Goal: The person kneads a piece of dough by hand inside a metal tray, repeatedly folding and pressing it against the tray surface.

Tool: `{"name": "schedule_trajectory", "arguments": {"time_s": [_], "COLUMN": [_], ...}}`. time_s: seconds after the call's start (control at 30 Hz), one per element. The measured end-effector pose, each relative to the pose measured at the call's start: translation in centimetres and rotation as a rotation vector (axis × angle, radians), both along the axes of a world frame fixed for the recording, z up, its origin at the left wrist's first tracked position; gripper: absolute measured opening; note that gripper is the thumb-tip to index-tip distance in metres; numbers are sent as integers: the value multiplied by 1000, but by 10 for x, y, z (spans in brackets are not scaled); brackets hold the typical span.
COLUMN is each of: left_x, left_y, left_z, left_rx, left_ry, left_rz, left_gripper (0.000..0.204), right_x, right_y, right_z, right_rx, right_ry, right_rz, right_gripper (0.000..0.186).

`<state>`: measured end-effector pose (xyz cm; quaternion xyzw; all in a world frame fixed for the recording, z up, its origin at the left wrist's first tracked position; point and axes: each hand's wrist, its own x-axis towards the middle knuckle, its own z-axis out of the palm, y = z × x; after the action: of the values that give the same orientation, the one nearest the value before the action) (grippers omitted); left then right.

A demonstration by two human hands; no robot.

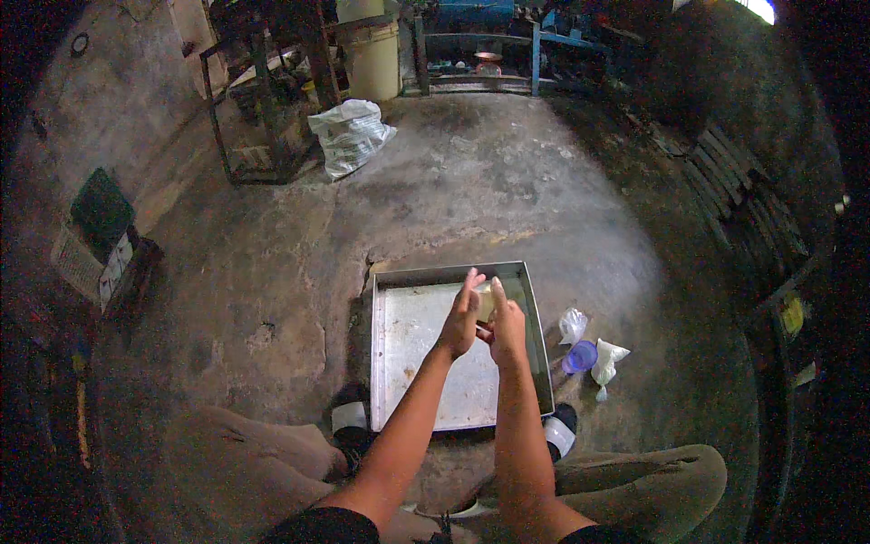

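Observation:
Both hands are over the right half of a square metal tray (pixel 412 381), around a small pale yellowish item (pixel 486 299), too hidden to identify. My left hand (pixel 462 317) presses its palm against the item from the left, with fingertips pointing up. My right hand (pixel 504 328) grips it from the right, thumb raised and fingers curled beneath. Beside the tray's right edge lie a small white plastic bag (pixel 573 322), a purple translucent container (pixel 580 355) and a second bag of white material (pixel 607 363).
A large white sack (pixel 349 131) stands toward the back left, near a dark metal frame (pixel 217 100) and cream buckets (pixel 372 63). A green-backed object (pixel 100 208) is at left, a slatted bench (pixel 734 181) at right, blue framework (pixel 535 54) behind. My sandalled feet (pixel 557 431) flank the tray.

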<state>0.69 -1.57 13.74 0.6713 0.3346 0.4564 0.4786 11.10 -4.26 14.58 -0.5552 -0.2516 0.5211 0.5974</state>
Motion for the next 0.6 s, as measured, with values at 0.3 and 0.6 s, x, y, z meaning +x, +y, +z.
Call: {"name": "schedule_trajectory", "arguments": {"time_s": [0.3, 0.6], "left_x": [7, 45], "left_y": [-26, -69], "left_z": [31, 15], "left_rx": [347, 856], "left_ry": [1077, 1370], "left_rz": [-57, 62], "left_gripper": [79, 63], "right_x": [51, 55], "right_y": [-9, -13], "right_z": [-8, -30], "right_rx": [112, -290], "right_ry": [591, -498], "right_rz": [83, -189], "right_gripper": [53, 55]}}
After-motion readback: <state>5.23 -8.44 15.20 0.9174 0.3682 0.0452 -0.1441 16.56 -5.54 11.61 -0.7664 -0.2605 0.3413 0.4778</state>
